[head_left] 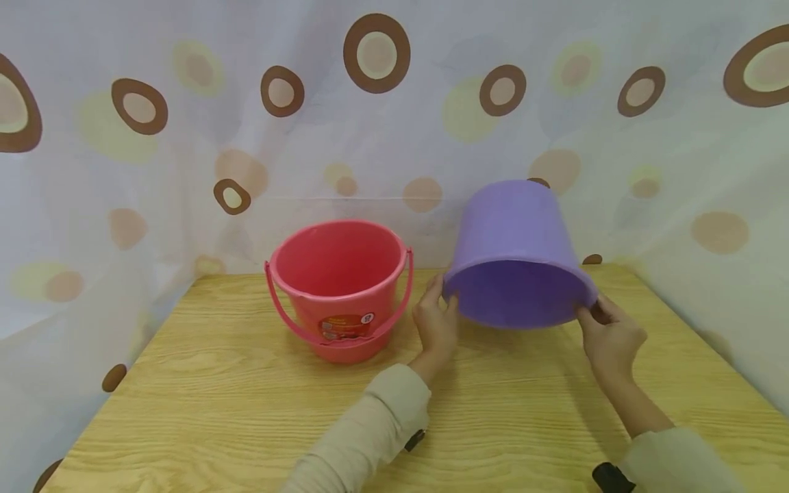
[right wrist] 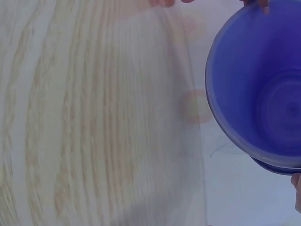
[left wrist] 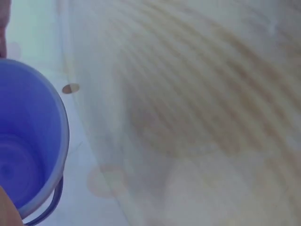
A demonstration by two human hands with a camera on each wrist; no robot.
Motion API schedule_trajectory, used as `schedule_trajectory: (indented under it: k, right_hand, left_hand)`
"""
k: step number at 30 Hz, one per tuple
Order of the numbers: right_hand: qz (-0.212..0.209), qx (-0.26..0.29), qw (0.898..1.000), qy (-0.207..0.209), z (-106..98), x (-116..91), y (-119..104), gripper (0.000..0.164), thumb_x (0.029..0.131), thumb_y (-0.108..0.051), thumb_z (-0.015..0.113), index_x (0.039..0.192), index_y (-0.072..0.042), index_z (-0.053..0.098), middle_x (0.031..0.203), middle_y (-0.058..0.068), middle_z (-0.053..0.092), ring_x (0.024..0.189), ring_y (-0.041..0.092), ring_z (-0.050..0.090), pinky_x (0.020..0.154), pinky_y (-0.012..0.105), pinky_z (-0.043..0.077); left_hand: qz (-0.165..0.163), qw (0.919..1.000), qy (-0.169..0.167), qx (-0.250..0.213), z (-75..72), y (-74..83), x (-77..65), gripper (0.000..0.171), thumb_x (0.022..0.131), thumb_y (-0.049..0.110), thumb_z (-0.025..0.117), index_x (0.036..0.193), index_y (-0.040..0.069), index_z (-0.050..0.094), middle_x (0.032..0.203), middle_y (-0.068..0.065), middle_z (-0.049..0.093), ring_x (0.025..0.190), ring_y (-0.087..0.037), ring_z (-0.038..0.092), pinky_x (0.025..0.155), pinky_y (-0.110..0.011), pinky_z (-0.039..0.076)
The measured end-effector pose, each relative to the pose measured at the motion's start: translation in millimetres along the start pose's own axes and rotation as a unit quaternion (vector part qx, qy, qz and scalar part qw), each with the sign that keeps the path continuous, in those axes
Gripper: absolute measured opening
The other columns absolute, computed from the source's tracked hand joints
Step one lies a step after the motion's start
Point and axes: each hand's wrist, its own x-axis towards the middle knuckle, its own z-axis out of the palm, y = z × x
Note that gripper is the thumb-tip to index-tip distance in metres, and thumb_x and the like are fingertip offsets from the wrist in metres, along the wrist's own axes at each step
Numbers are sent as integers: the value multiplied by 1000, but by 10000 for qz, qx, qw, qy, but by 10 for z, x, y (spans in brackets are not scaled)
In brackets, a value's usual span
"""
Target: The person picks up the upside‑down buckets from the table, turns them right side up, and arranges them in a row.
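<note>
A purple bucket (head_left: 514, 226) is tipped over at the right, above the table, its mouth facing toward me and downward. My left hand (head_left: 436, 325) grips its rim on the left side. On the opposite side of the rim, my right hand (head_left: 610, 342) pinches the edge with the thumb near the inside. Both wrist views look into the bucket's round interior, and in the left wrist view its handle (left wrist: 56, 195) hangs outside the rim. Just left of my left hand, a red bucket (head_left: 345, 329) stands upright, its handle lowered across the front over a label.
The wood-grain table (head_left: 216, 383) runs back to a pale curtain (head_left: 320, 157) printed with brown and beige circles. More of this sheet hangs along the left and right sides of the table.
</note>
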Motion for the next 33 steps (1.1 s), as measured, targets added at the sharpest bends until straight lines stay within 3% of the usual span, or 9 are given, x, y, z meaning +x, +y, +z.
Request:
schedule_trajectory:
  k: [4, 8, 13, 18, 27, 33]
  right_hand:
    - [-4, 101, 9995, 284, -25, 33, -74, 29, 78, 10, 59, 107, 9, 63, 77, -44, 50, 70, -25, 53, 65, -1, 44]
    - [-165, 123, 9994, 270, -71, 73, -132, 30, 78, 9, 58, 107, 8, 63, 78, -43, 52, 71, -23, 55, 65, 0, 45]
    - [-679, 243, 9973, 98, -161, 174, -202, 31, 77, 10, 59, 107, 9, 62, 82, -41, 55, 73, -21, 57, 65, 0, 46]
    - [-1270, 219, 9916, -109, -242, 321, -336, 31, 76, 12, 61, 107, 12, 62, 87, -39, 56, 77, -20, 58, 65, 1, 46]
    - [-833, -247, 9957, -324, -295, 464, -476, 27, 76, 6, 63, 103, 12, 63, 77, -44, 51, 68, -25, 53, 59, -1, 43]
    - [-633, -817, 9919, -735, -339, 553, -516, 29, 79, -3, 63, 105, 10, 63, 70, -48, 44, 60, -28, 48, 52, -2, 41]
  left_hand:
    - [366, 9987, 216, 298, -20, 92, 64, 31, 77, -7, 65, 107, -1, 68, 104, -11, 71, 98, -22, 67, 83, -28, 54]
    - [574, 9966, 350, 469, -46, 150, 135, 26, 79, -5, 64, 103, 2, 71, 99, -8, 72, 90, -18, 69, 76, -26, 56]
    - [524, 9969, 255, 525, -90, 197, 192, 28, 78, -1, 66, 105, 2, 71, 92, -10, 73, 77, -17, 70, 64, -23, 55]
    - [216, 9995, 126, 206, -120, 268, 277, 23, 76, 3, 67, 98, 3, 73, 71, -9, 71, 57, -12, 58, 49, -12, 44]
    - [-262, 9982, -315, -441, -161, 381, 391, 28, 75, -1, 62, 102, -2, 70, 93, -13, 72, 77, -19, 71, 62, -15, 55]
    - [-377, 9967, -527, -491, -179, 433, 451, 30, 74, -2, 61, 103, -2, 70, 94, -13, 71, 75, -18, 71, 60, -14, 54]
